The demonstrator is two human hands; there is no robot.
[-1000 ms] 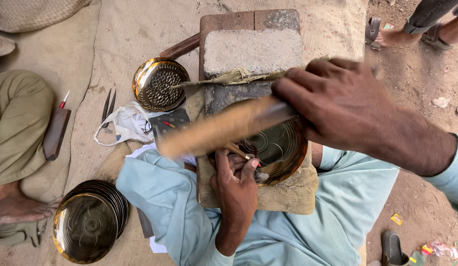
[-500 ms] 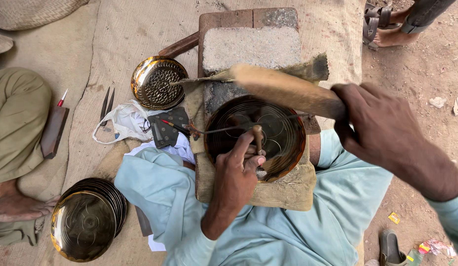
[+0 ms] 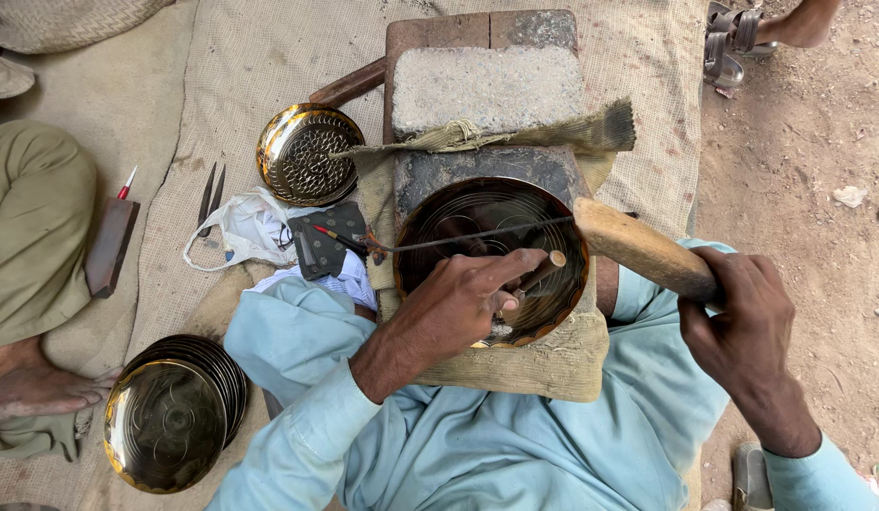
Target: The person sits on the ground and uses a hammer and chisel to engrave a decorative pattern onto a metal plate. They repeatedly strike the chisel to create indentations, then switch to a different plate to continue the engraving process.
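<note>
Ground: woven matting (image 3: 269, 57) spread over bare dirt (image 3: 799, 170), with a stone-topped wooden block (image 3: 487, 85) set on it just beyond the knees.
Left fingers: left hand (image 3: 458, 308) curled, thumb and fingertips pinching a short chisel-like punch (image 3: 539, 273) that leans down into the dish.
Right fingers: right hand (image 3: 742, 322) wrapped tight round the handle end of a wooden mallet (image 3: 643, 248), its thick end raised just beside the punch top and not touching it.
Work piece: dark engraved brass dish (image 3: 492, 255) lying on a folded cloth pad (image 3: 544, 364) across the lap, its far rim against the block; a thin wire-like rod (image 3: 458, 239) crosses above it.
Doing it well: my judgement is that the punch wants a steady lean with its tip seated on the line, the mallet falling square on its top in light taps, the left wrist braced on the rim so the dish cannot rock.
Near edge: the dish rim sits close under the left knuckles, so a glancing blow could catch the fingers.
Left side: patterned small cloth (image 3: 328, 248), white face mask (image 3: 241, 232), scissors (image 3: 210, 194) and a pierced brass bowl (image 3: 307, 156) lie near; a stack of brass plates (image 3: 175, 412) sits lower, well apart.
Right side: open dirt leaves the mallet arm free swing.
Others: another person's knee (image 3: 33, 227) at far left, a sandalled foot (image 3: 742, 38) at top right, both well apart.
</note>
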